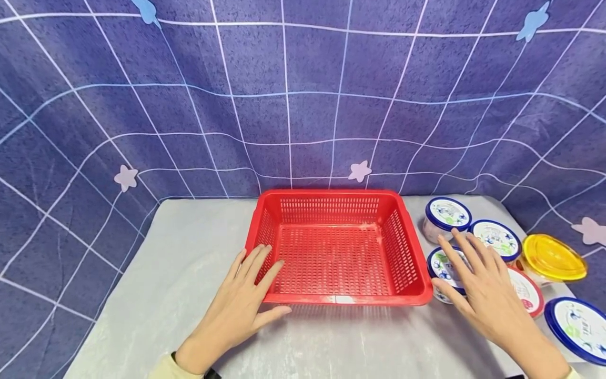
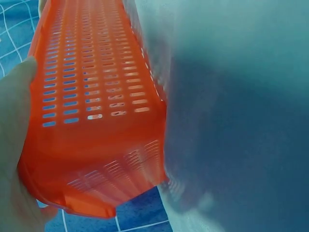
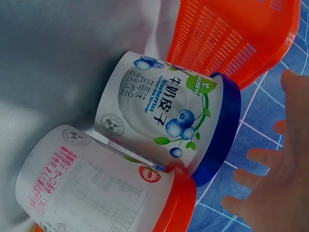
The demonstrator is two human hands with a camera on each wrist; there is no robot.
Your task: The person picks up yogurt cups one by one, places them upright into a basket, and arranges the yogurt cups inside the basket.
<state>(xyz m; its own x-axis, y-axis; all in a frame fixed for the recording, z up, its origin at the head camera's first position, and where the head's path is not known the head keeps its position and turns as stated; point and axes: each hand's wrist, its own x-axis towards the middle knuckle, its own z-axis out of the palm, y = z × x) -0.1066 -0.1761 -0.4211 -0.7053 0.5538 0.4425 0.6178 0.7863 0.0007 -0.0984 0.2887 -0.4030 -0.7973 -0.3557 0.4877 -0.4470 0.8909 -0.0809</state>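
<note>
A red plastic basket (image 1: 326,300) with slotted walls sits on the table with nothing in it. At its front left corner, my left hand (image 1: 239,300) spreads relaxed fingers over the rim, the thumb out along the front side. The left wrist view shows the basket's slotted outer wall (image 2: 96,77) close by that hand. To the basket's right, my right hand (image 1: 490,295) hovers above the tubs with fingers spread and nothing held. Below it stand a blue-lidded blueberry milk tub (image 3: 159,106) and a red-lidded tub (image 3: 96,179), side by side.
Two more blue-lidded tubs, one at the back (image 1: 447,216) and one beside it (image 1: 497,239), stand on the right. A yellow-lidded container (image 1: 554,258) is farther right, and another blue-lidded tub (image 1: 579,329) sits at the right front. A purple-blue grid curtain (image 1: 307,116) hangs behind the grey table (image 1: 189,252).
</note>
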